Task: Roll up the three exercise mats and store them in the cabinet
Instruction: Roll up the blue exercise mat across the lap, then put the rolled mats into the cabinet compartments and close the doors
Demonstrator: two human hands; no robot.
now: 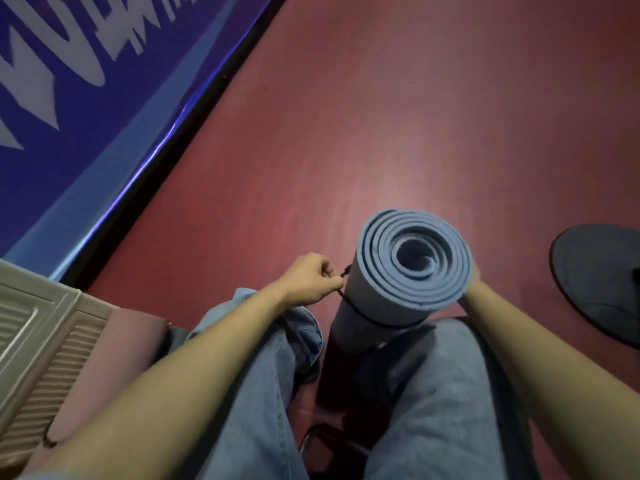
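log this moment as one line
blue mat: rolled, upright | left hand: pinches black cord around roll | right hand: steadies roll | pink mat: by cabinet

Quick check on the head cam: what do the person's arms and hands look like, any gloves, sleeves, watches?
Both forearms are bare from the frame's bottom edge to the wrists; no sleeves show. The left hand has no glove, ring or watch. The right hand is mostly hidden behind the blue rolled mat; its wrist is bare. No markings visible.
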